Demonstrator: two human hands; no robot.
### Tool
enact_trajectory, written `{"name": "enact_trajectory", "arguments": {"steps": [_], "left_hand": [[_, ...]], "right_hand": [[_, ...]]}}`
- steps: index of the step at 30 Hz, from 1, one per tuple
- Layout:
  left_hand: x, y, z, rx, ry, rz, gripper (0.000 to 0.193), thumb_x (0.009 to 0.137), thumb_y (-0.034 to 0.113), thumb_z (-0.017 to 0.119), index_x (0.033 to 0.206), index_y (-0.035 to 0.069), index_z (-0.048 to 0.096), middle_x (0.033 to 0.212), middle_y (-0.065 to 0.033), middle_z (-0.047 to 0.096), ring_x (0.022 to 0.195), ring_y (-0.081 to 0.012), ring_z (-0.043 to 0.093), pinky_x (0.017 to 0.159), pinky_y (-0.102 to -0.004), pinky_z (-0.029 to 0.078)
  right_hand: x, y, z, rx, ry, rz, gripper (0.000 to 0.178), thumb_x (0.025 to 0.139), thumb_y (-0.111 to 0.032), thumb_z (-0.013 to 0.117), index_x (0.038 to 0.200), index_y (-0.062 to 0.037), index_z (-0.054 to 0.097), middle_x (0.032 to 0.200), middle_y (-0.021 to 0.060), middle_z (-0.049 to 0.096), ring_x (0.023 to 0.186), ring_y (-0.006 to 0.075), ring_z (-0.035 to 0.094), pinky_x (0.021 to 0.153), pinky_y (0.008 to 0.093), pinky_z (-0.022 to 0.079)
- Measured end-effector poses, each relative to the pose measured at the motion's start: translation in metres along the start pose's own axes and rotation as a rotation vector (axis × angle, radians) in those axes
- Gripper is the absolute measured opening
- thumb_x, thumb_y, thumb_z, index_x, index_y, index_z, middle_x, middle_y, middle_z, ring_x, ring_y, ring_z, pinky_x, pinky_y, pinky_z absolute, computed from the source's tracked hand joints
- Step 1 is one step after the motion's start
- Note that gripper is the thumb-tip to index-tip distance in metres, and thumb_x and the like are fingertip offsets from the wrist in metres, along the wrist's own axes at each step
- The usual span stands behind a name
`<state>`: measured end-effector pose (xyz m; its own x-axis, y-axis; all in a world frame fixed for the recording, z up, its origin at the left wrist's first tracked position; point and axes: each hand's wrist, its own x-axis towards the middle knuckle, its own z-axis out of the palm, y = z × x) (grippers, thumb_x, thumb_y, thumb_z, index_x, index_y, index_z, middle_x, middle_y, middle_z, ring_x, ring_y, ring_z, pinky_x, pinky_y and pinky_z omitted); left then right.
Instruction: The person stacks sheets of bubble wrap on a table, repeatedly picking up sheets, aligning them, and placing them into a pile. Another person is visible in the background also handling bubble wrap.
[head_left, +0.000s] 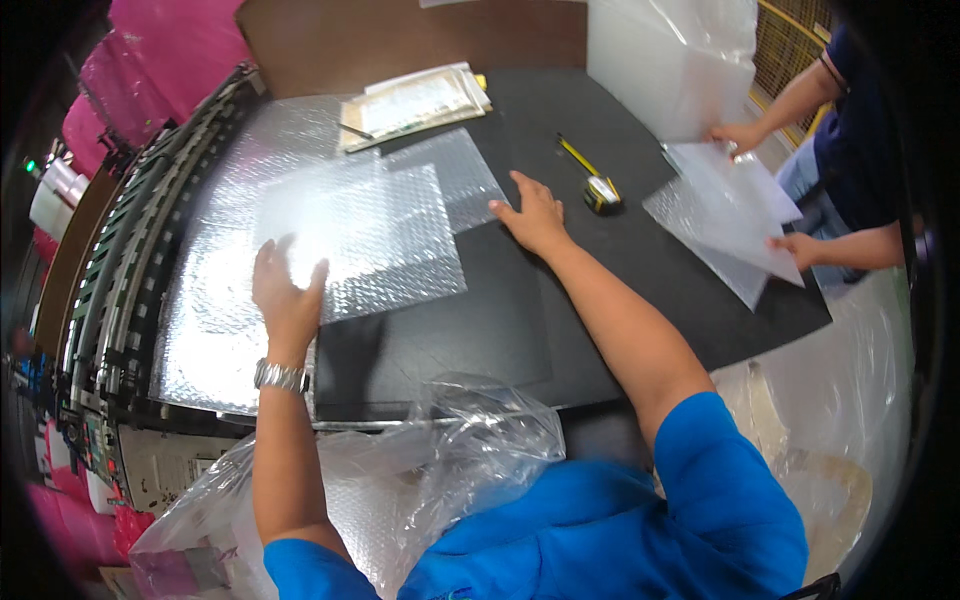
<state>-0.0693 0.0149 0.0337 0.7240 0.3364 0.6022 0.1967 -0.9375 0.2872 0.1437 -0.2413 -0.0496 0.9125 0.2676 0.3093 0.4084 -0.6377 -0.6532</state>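
My left hand (287,303), with a metal watch (281,376) on its wrist, is over the lower left part of a clear bubble wrap sheet (400,255). Its thumb and fingers are spread apart. A dark shadow falls on the table below this sheet. My right hand (537,216) is open too, fingers stretched out, its thumb by the right edge of a second bubble wrap sheet (455,175). That one lies partly under the first. Beneath both, on the left, a larger shiny bubble wrap sheet (215,290) covers the table.
The dark table (590,330) carries a yellow tape measure (602,193) and papers with a pen (415,105). At right, a co-worker's hands (740,137) hold bubble wrap pouches (725,205). A roller machine (130,270) borders the left; clear plastic (470,430) hangs over the front edge.
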Motion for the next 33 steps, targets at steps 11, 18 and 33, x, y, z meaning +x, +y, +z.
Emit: {"name": "enact_trajectory", "arguments": {"steps": [11,18,33], "left_hand": [[0.012,-0.047,0.075,0.261,-0.191,-0.188,0.065,0.071,0.050,0.060,0.120,0.010,0.046,0.121,-0.0180,0.046,0.115,-0.0285,0.040,0.095,-0.0554,0.021],[0.014,-0.044,0.075,-0.140,-0.170,-0.146,0.048,0.075,0.028,0.062,0.115,0.006,0.048,0.098,-0.0176,0.051,0.089,-0.0326,0.052,0.075,-0.0396,0.044],[0.025,-0.050,0.056,-0.087,0.484,-0.060,0.027,0.075,0.020,0.058,0.101,0.012,0.056,0.096,-0.0107,0.050,0.091,-0.0278,0.048,0.080,-0.0408,0.035]], "right_hand": [[0.028,-0.045,0.040,0.684,-0.146,0.093,0.074,0.075,-0.036,0.065,0.131,-0.0048,0.028,0.114,0.0197,0.049,0.100,0.0239,0.053,0.089,0.0419,0.039],[0.018,-0.068,0.038,1.200,-0.305,0.285,0.060,0.074,-0.007,0.064,0.124,0.0004,0.032,0.110,0.0179,0.050,0.097,0.0239,0.054,0.079,0.0348,0.047],[0.044,-0.080,0.052,1.123,-0.410,0.490,0.041,0.079,-0.001,0.052,0.115,0.0006,0.033,0.106,0.0194,0.047,0.092,0.0321,0.056,0.073,0.0490,0.051]]}}
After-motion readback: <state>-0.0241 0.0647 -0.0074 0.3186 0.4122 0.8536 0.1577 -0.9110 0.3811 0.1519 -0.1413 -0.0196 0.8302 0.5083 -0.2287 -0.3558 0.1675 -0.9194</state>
